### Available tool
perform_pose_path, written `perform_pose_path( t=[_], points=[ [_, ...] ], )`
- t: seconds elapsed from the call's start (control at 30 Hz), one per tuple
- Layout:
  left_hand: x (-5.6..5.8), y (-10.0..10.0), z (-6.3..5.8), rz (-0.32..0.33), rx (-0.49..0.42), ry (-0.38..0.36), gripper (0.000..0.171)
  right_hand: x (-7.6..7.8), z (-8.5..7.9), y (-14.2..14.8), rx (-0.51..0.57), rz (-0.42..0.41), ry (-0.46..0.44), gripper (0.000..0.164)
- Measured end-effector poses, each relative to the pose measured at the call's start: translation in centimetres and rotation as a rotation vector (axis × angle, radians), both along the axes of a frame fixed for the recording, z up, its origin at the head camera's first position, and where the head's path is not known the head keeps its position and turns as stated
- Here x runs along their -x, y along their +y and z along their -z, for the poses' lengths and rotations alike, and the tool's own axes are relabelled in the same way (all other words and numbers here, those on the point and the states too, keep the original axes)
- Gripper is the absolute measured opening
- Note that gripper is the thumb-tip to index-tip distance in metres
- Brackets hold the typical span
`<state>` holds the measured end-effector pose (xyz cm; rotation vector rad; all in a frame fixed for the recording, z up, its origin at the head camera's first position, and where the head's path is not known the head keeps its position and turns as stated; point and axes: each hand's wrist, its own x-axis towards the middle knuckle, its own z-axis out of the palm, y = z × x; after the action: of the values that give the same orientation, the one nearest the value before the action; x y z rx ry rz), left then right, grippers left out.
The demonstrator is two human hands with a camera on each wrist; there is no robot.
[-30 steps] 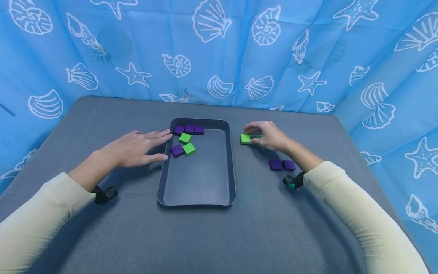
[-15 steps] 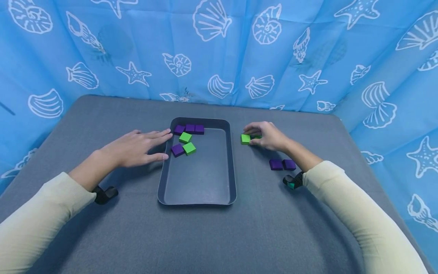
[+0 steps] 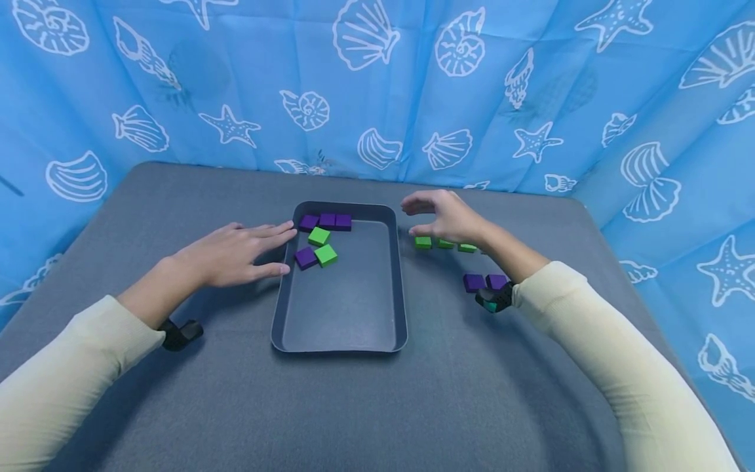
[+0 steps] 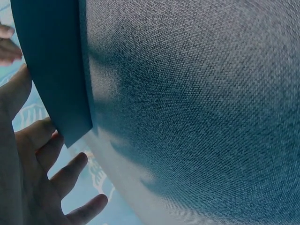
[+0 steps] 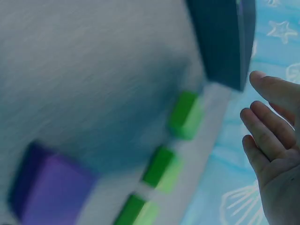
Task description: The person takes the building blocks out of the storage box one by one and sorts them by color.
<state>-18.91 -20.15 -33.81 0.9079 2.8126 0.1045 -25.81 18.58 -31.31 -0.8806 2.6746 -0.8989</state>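
My left hand [image 3: 236, 255] rests at the left rim of a dark baking tray [image 3: 342, 314], fingers spread and nearly straight. In the left wrist view, fingertips [image 4: 44, 129] touch the tray's wall. Raised over the table right of the tray is my right hand [image 3: 445, 216], thumb and fingers apart, holding nothing. Beneath it a row of green blocks [image 3: 422, 242] lies on the table, partly hidden by the hand and wrist. Nearer me sit two purple blocks [image 3: 474, 283]. Inside the tray, several purple blocks [image 3: 327, 221] and two green blocks [image 3: 326, 255] lie toward the far left.
The grey cloth-covered table [image 3: 330, 413] ends at a blue curtain [image 3: 265, 78] with white shell prints, which hangs behind it and along the sides. A black wrist strap mount [image 3: 495, 298] hangs under my right wrist, close to the purple pair.
My right hand has let go of the leftmost green block and lifted up and slightly left, uncovering more of the green row. The left hand and tray stay put.
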Motion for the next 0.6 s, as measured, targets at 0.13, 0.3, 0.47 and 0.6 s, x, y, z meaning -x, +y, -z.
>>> perform_pose_path(
  t=[0.13,0.3,0.47,0.6],
  points=[
    [0.0,0.0,-0.1,-0.004,0.001,-0.004,0.077,-0.1,-1.1,-2.0,0.006,-0.044,-0.037,0.051],
    [0.0,0.0,0.0,-0.006,0.004,-0.007,0.077,-0.3,-1.5,-4.3,-0.014,-0.121,-0.077,0.053],
    [0.1,0.0,0.0,-0.004,0.010,-0.010,0.077,-0.7,-1.3,-6.5,-0.038,-0.162,-0.123,0.052],
    [0.1,0.0,0.0,-0.007,0.011,-0.015,0.077,-0.9,-0.9,-8.2,-0.053,-0.196,-0.159,0.054]
  ],
)
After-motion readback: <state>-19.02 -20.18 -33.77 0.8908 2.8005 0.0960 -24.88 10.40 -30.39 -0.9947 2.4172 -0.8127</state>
